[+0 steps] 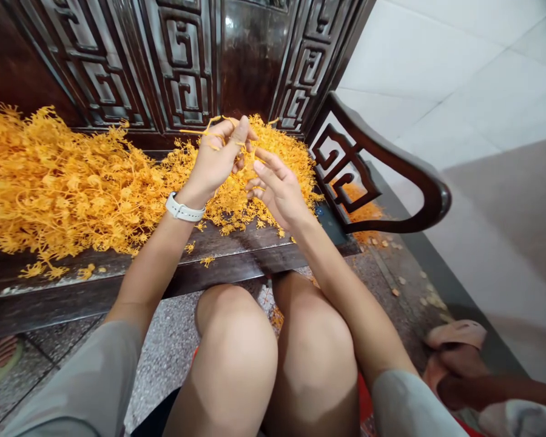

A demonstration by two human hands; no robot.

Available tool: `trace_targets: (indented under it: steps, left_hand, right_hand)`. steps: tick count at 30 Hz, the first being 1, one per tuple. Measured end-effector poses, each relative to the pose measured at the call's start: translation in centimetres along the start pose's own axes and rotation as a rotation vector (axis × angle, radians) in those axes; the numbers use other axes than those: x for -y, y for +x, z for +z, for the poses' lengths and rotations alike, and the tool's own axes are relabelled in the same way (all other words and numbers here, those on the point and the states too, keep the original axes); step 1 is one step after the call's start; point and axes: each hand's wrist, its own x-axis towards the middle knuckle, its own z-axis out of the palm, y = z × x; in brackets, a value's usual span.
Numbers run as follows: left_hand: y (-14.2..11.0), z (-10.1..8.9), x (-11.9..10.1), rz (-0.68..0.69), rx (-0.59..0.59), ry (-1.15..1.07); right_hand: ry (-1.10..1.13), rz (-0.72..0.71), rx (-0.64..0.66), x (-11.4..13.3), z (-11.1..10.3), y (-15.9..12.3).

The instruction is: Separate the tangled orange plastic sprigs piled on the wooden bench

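My left hand [216, 159], with a pale band at its wrist, is closed above the bench, pinching a thin yellow rubbery strand [193, 132] that sticks out to the left and loops over the fingers. My right hand [279, 189] is just beside it, thumb and forefinger brought together at a small yellow piece between the two hands. Its exact hold is partly lost against the background. Behind and below both hands lies a heap of yellow molded pieces [282, 145] with thin stems and splayed, finger-like ends.
A much larger yellow heap [73, 188] spreads over the dark wooden bench [236, 261] on the left. A carved backrest [250, 67] and curved armrest [418, 200] bound the seat. Orange bits [361, 203] lie beyond the armrest. Other people's feet [3, 352] show at both sides.
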Motion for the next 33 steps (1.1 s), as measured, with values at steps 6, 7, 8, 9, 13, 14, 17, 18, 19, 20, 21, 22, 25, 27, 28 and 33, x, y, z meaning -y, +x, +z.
trace_targets:
  steps: [6, 7, 8, 9, 13, 14, 17, 18, 19, 20, 21, 22, 25, 27, 28, 33]
  left_hand:
    - [0.0, -0.6, -0.5, 0.074, 0.129, 0.096]
    - [-0.1, -0.8, -0.7, 0.09, 0.155, 0.127]
    - [-0.2, -1.0, -1.0, 0.106, 0.182, 0.169]
    - [-0.3, -1.2, -1.3, 0.121, 0.21, 0.217]
    - [-0.4, -2.1, -1.7, 0.136, 0.312, 0.362]
    - [-0.3, -2.3, -1.6, 0.135, 0.324, 0.375]
    - [-0.2, -2.2, -1.4, 0.131, 0.291, 0.338]
    - [-0.2, -1.9, -1.4, 0.117, 0.251, 0.297]
    - [-0.3, -1.6, -1.4, 0.091, 0.203, 0.245]
    - [-0.4, -1.2, -1.4, 0.054, 0.157, 0.187]
    - [-0.5, -0.9, -1.5, 0.012, 0.122, 0.131]
    - [-0.6, -0.6, -1.5, -0.025, 0.099, 0.085]
    - [-0.7, -0.2, -1.4, -0.071, 0.071, 0.022]
    - [-0.5, -0.6, -1.2, -0.066, 0.024, 0.022]
    - [-0.4, -0.8, -1.1, -0.066, -0.003, 0.025]
    - [-0.1, -1.6, -0.9, -0.098, -0.085, 0.009]
  right_hand:
    - [0.009, -0.045, -0.002, -0.1, -0.7, 0.1]
    - [0.018, -0.062, -0.013, -0.2, -0.8, 0.2]
    - [0.022, -0.085, -0.026, -0.2, -0.9, 0.3]
    - [0.019, -0.11, -0.042, -0.2, -1.0, 0.4]
    - [-0.061, -0.195, -0.103, -0.4, -1.4, 0.7]
    - [-0.082, -0.21, -0.113, -0.4, -1.5, 0.8]
    - [-0.125, -0.225, -0.123, -0.3, -1.4, 0.7]
    - [-0.14, -0.216, -0.113, -0.2, -1.2, 0.7]
    - [-0.16, -0.199, -0.092, -0.1, -1.0, 0.5]
    - [-0.184, -0.177, -0.062, 0.0, -0.7, 0.4]
    - [-0.208, -0.154, -0.033, 0.1, -0.4, 0.3]
    - [-0.227, -0.133, -0.008, 0.2, -0.2, 0.2]
    - [-0.215, -0.084, -0.002, 0.3, 0.2, 0.0]
    - [-0.183, -0.071, -0.032, 0.2, 0.1, 0.1]
    - [-0.181, -0.072, -0.046, 0.2, -0.1, 0.2]
    - [-0.228, -0.103, -0.063, 0.3, -0.8, 0.3]
